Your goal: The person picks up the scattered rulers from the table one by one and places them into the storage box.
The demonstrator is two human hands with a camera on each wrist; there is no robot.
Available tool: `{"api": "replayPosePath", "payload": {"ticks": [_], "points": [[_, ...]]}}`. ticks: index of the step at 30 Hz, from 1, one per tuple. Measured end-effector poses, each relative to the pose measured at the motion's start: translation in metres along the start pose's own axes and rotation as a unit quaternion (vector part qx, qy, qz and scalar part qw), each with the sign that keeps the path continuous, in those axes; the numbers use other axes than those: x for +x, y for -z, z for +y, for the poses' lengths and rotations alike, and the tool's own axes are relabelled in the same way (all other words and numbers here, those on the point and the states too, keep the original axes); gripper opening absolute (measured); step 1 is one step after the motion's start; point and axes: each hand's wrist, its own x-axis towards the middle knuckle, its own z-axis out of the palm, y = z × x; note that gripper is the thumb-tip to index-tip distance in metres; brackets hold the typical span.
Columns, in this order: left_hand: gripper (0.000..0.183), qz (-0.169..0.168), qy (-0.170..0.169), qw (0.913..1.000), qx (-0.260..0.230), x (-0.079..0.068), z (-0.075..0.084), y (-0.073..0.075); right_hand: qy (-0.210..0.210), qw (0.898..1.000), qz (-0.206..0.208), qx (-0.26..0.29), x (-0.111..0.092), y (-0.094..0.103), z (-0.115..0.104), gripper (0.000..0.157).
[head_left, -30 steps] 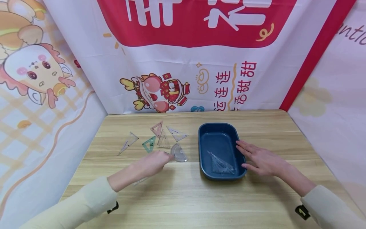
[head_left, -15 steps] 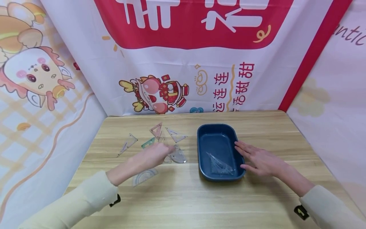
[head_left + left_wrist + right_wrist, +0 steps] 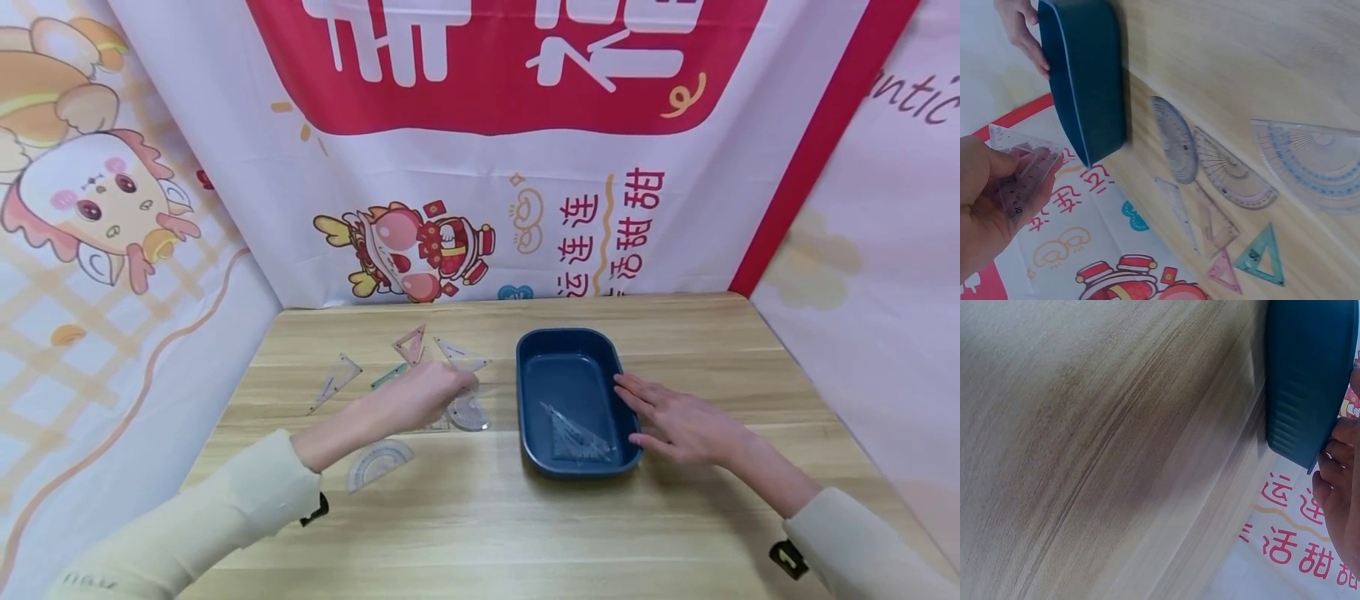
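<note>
My left hand [image 3: 427,396] is raised above the scattered rulers, left of the box. In the left wrist view its thumb and fingers pinch a clear set square [image 3: 1025,178]; the head view hides most of this piece. My right hand [image 3: 686,425] rests its extended fingers against the right rim of a dark blue box [image 3: 558,375]. Inside the box, toward its near end, lies clear set-square material [image 3: 577,437]. On the table are a clear protractor [image 3: 468,412], a larger one [image 3: 381,462] and a third protractor [image 3: 1235,169].
Behind the left hand lie a pink set square [image 3: 410,343], a partly covered green set square [image 3: 1264,256] and a clear triangle [image 3: 459,355]. Another clear triangle [image 3: 337,383] sits farther left. A printed cloth [image 3: 442,167] hangs along the table's back edge.
My left hand has risen and shifted right, away from the tabletop pieces. The larger protractor under its wrist has come into view. My right hand stays on the box rim.
</note>
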Motion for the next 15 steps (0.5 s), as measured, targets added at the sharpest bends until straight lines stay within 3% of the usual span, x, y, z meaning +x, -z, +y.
{"api": "replayPosePath", "payload": {"ticks": [15], "points": [[0.016, -0.04, -0.017, 0.9986, -0.032, 0.026, 0.025, 0.02, -0.003, 1.0, -0.007, 0.005, -0.002, 0.003, 0.0, 0.07]]}}
